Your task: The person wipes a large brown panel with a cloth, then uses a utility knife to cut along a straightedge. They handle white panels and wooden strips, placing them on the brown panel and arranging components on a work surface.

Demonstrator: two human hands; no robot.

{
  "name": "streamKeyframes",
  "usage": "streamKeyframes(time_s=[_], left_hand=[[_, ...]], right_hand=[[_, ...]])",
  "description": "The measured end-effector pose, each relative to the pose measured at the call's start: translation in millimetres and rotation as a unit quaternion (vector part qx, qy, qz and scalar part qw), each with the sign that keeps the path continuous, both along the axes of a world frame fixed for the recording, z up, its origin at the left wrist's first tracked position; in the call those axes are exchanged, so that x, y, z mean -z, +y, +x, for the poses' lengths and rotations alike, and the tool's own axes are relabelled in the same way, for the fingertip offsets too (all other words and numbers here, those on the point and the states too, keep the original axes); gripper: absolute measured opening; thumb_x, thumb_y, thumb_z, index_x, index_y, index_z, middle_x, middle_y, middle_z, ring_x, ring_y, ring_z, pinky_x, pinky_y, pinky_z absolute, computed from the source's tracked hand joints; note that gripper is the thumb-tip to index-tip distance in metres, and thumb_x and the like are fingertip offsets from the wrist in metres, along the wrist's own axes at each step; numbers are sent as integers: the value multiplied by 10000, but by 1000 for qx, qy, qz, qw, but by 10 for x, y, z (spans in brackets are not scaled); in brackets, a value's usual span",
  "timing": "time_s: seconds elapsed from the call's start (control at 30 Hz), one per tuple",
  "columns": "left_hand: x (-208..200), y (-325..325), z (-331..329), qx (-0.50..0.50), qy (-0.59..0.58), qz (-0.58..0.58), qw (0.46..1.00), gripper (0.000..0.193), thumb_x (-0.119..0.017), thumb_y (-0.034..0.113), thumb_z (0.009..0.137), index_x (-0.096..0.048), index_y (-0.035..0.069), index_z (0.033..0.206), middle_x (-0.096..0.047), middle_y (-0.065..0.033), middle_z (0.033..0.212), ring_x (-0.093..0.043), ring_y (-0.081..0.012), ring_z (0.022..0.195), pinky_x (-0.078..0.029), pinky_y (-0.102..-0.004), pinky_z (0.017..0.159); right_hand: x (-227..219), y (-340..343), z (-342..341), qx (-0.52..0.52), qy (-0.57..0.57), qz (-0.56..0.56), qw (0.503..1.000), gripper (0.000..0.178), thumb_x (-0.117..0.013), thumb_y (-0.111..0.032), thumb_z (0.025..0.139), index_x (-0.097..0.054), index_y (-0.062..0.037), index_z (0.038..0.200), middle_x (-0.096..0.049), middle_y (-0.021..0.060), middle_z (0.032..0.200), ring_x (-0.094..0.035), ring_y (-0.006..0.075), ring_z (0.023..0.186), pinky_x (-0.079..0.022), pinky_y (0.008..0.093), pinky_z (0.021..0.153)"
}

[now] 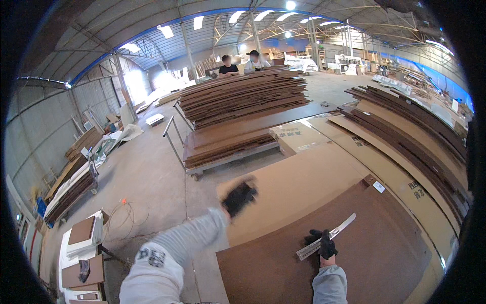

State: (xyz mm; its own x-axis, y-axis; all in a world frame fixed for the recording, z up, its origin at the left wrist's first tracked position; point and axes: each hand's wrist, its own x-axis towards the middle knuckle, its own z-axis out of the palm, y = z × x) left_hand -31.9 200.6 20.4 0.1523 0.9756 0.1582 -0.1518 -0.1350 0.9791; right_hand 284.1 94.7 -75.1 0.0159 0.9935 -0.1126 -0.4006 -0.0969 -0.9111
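My right hand (323, 244), in a black glove, is closed around a silver metal ruler (344, 224) with markings along its lower end. The ruler lies slantwise just over a large dark brown panel (283, 276), which bears a white label (378, 187) at its far right corner. My left hand (240, 196), also in a dark glove, reaches out over a tan cardboard sheet (293, 182) beyond the panel's far left edge. Motion smears its fingers, so their pose does not show.
Ahead stands a trolley (223, 162) piled with brown panels (243, 96). More panels (405, 126) and long cardboard boxes (390, 157) lie to the right. A low stand with small boards (83, 271) is at lower left. Two people (229, 69) are behind the pile.
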Motion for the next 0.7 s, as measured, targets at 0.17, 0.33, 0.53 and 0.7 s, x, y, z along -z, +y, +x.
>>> streamKeyframes(time_s=[0.17, 0.33, 0.53, 0.7], left_hand=[[873, -769, 1368, 170, 309, 135, 926, 332, -500, 246, 883, -540, 38, 1139, -573, -151, 1115, -537, -258, 1037, -407, -355, 886], [1109, -1148, 1655, 99, 394, 110, 907, 338, -510, 288, 859, -561, 59, 1103, -579, -180, 1070, -552, -336, 990, -437, -388, 840], [915, -1176, 1627, 135, 474, 83, 866, 340, -489, 291, 863, -553, 77, 1119, -593, -185, 1019, -572, -333, 948, -455, -390, 801], [879, -1189, 1660, 154, 542, 125, 817, 330, -477, 263, 860, -537, 86, 1132, -599, -182, 988, -581, -339, 907, -463, -412, 764]], right_hand=[[835, 216, 248, 21, -97, 53, 994, 554, -378, -461, 895, -574, 30, 1061, -625, 173, 942, -603, 284, 849, -483, 371, 790], [635, 223, 155, 19, 14, 15, 1000, 322, -418, -233, 917, -570, 27, 1030, -617, 156, 914, -588, 295, 861, -473, 371, 801], [73, 78, 44, -26, 60, -2, 998, 426, -440, -353, 918, -564, 13, 1096, -624, 150, 991, -605, 246, 902, -487, 347, 791], [151, 96, 73, -43, 34, 28, 998, 406, -481, -332, 904, -555, 5, 1120, -619, 143, 1002, -599, 231, 910, -481, 339, 805]])
